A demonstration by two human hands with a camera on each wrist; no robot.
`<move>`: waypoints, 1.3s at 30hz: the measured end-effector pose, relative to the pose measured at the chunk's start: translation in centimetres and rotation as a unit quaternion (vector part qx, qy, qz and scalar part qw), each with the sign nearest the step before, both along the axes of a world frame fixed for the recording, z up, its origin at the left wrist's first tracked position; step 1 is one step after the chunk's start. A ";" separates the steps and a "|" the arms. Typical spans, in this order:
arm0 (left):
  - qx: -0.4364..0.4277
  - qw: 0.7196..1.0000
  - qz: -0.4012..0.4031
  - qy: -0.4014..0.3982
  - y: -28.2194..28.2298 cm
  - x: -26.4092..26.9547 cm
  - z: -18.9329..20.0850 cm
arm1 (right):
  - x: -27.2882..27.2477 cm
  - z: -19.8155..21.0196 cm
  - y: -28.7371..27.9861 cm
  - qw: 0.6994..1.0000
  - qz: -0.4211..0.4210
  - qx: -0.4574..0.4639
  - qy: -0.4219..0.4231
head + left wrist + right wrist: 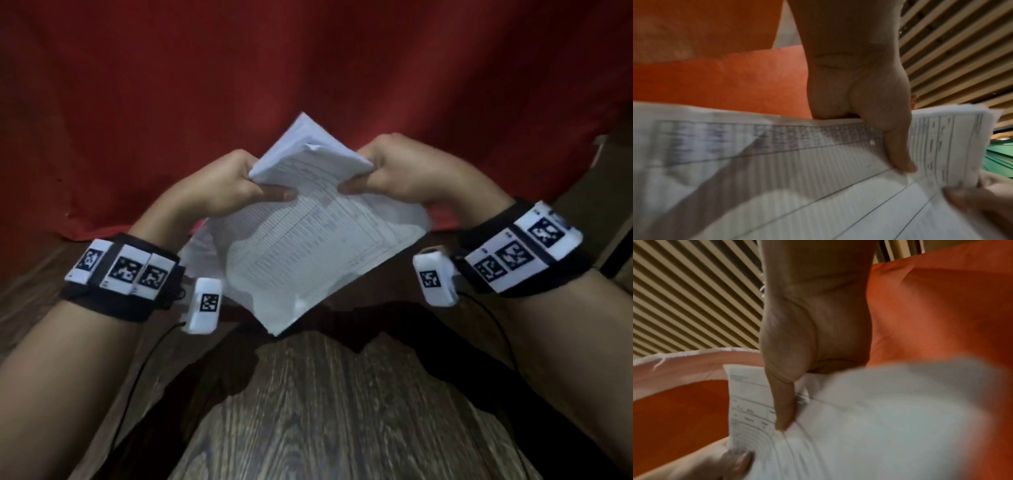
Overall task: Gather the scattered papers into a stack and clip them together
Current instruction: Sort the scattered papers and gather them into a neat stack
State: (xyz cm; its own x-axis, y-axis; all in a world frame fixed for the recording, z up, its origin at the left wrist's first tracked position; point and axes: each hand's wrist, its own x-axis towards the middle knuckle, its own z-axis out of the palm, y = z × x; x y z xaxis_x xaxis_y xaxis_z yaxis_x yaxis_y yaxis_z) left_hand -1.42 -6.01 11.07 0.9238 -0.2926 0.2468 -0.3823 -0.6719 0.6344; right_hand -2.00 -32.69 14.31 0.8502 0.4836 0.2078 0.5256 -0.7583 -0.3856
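A stack of white papers [301,246] printed with ruled tables is held up in the air, between the red cloth and the wooden floor. My left hand [236,186] grips its upper left edge, thumb on the printed face. My right hand [387,171] grips the upper right edge the same way. The top of the stack [308,154] is bent back away from me between the two hands. In the left wrist view my left thumb [898,154] presses on the sheet [777,162]. In the right wrist view my right thumb [784,408] presses on the papers [869,418]. No clip is in view.
A red cloth [308,68] covers the surface ahead. Wood-grain floor [325,411] lies below my arms. A thin white sheet or bag [197,250] shows behind the stack near my left wrist. A slatted ceiling [694,296] appears in the wrist views.
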 end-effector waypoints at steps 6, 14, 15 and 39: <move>-0.246 0.969 -0.017 0.011 1.4 0.1 -3.0 | 1.3 -2.0 -3.8 0.962 0.027 0.266 0.047; -0.388 0.921 0.004 0.036 -2.0 2.0 -8.4 | 3.6 -8.9 -1.0 0.773 -0.003 0.615 0.156; -0.385 0.922 0.003 0.039 -2.2 2.2 -8.7 | 3.6 -9.3 -0.4 0.773 -0.031 0.623 0.117; -0.445 0.895 -0.028 0.028 -1.3 1.8 -10.3 | 2.5 -14.1 -0.4 0.798 -0.045 0.596 0.080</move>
State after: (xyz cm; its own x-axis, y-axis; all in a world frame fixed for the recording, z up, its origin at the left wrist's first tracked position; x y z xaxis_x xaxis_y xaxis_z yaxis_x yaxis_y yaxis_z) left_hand 0.33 -7.35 0.75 0.9321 -0.0496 0.3588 -0.3503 0.1282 0.9278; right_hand 0.46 -33.04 0.21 0.9321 -0.0407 0.3599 0.3616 0.1642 -0.9178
